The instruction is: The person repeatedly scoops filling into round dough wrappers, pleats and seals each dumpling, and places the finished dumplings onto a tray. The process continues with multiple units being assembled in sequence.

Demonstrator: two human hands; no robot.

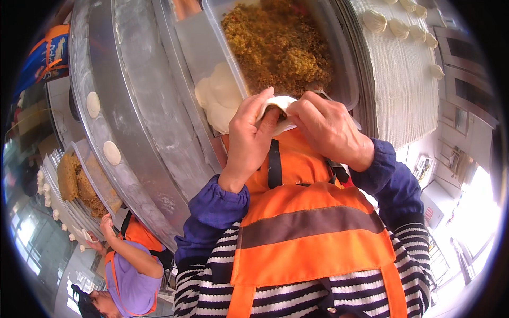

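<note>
Between my two hands is a round dough wrapper (283,102) with dark filling partly showing inside it. My left hand (254,129) cups it from the left, the thumb pressed into the opening over the filling. On the right side, my right hand (328,125) pinches the wrapper's edge between thumb and fingers. Just beyond my hands stands a clear plastic tub (234,59) of crumbly yellow-brown filling (278,47). A spoon-like utensil (324,94), mostly hidden, lies at its near edge. Flat dough rounds (218,95) overlap in a pile left of the tub.
Stacked cloth-covered trays (405,91) on the right carry several pleated buns (374,21). A floured metal conveyor (139,79) runs along the left, with dough discs (111,153) on its far strip. Across it, a co-worker (133,262) handles dough beside another filling tub (91,175).
</note>
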